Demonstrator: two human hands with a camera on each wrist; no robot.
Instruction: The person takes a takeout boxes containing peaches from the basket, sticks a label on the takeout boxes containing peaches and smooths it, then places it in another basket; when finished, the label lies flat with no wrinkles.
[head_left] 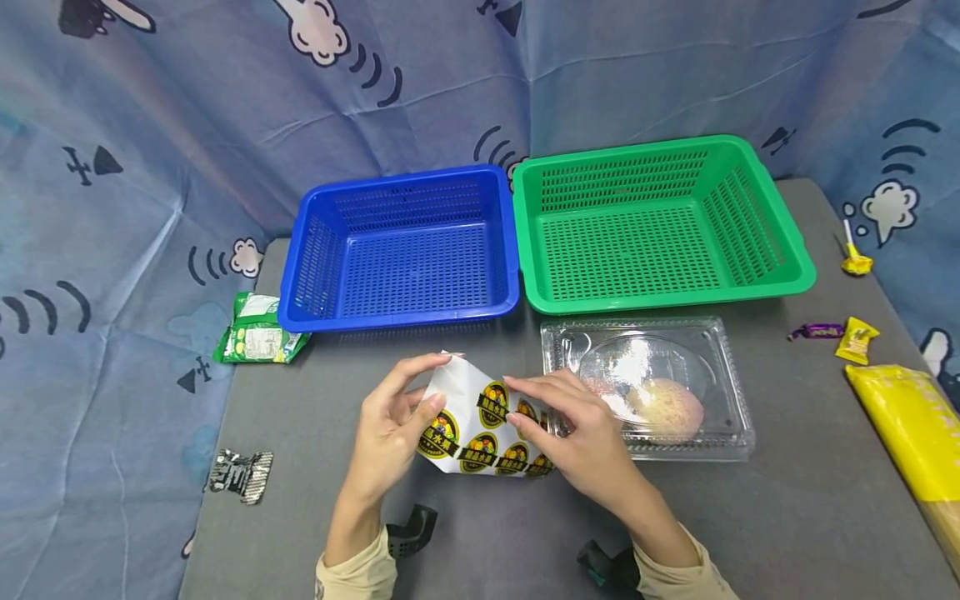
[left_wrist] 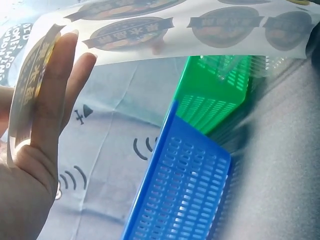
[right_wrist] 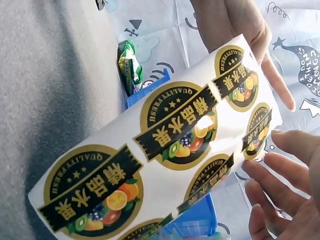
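Observation:
A white sticker sheet (head_left: 480, 421) printed with round fruit labels is held up, curved, between both hands over the grey table (head_left: 315, 392). My left hand (head_left: 438, 383) holds its left edge, thumb in front and fingers behind. In the left wrist view the sticker sheet (left_wrist: 165, 30) bends over the left hand's fingers (left_wrist: 55, 100). My right hand (head_left: 517, 404) pinches the right part of the sheet with thumb and forefinger. The right wrist view shows the labels on the sheet (right_wrist: 165, 145) close up, with the right hand's fingertips (right_wrist: 285, 170) at its edge.
Behind the hands stand a blue basket (head_left: 405, 250) and a green basket (head_left: 660, 221). A clear clamshell box (head_left: 720, 350) with a round pale item lies to the right. Also on the table are a green packet (head_left: 255, 329), a silver wrapper (head_left: 240, 475), a yellow pack (head_left: 907, 433) and small candies (head_left: 855, 340).

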